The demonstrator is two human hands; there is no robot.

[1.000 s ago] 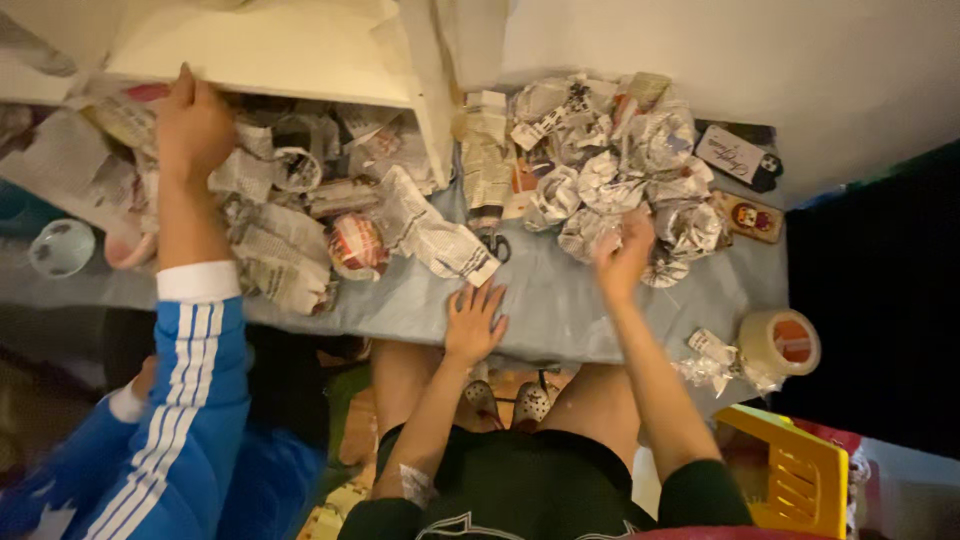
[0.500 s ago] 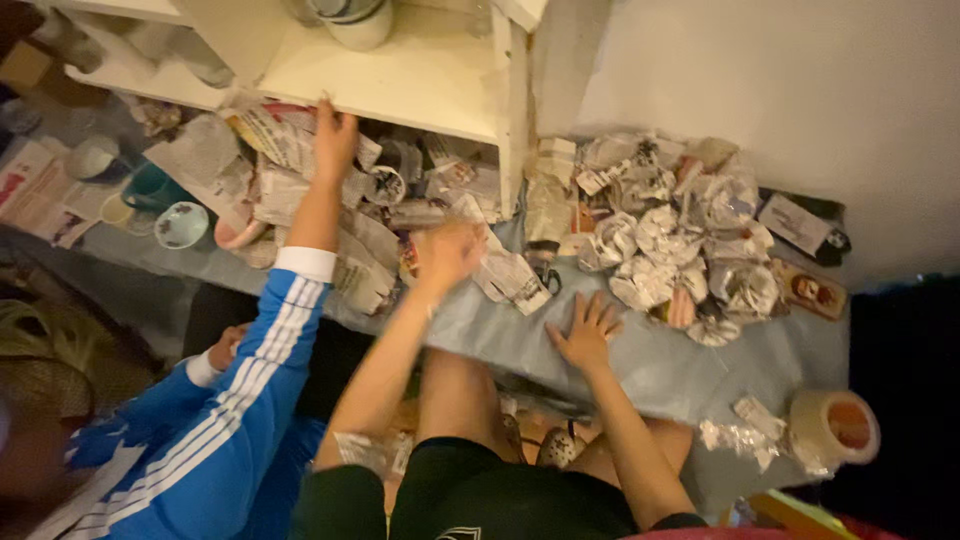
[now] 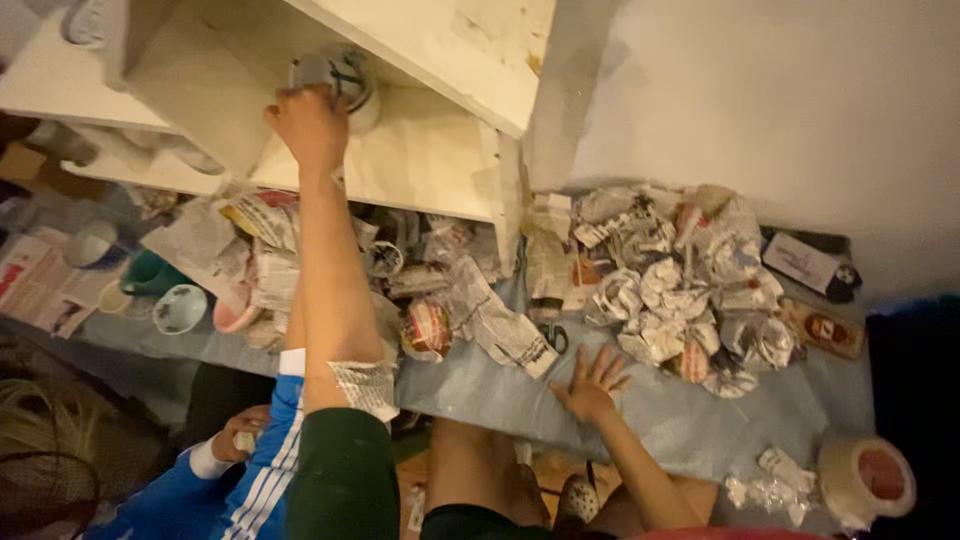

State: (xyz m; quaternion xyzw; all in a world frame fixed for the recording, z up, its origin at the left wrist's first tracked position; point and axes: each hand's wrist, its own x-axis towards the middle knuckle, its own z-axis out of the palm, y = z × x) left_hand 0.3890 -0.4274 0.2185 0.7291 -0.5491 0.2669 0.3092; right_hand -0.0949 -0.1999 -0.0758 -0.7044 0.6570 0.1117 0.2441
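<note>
Left hand [image 3: 312, 125] grasps a wrapped cup [image 3: 340, 80] on the white shelf [image 3: 430, 160]; right hand [image 3: 590, 385] released, flat on the grey table [image 3: 680, 425].

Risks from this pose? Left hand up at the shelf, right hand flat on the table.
1. The left hand holds a paper-wrapped item near the front of the white shelf; if set too close to the edge, it may tip off onto the wrapped pieces below.
2. The co-worker's blue sleeve lies right beside the raised arm; a bump could jolt the item.
3. The right hand props on the table; loose newspaper nearby might slide under it.
</note>
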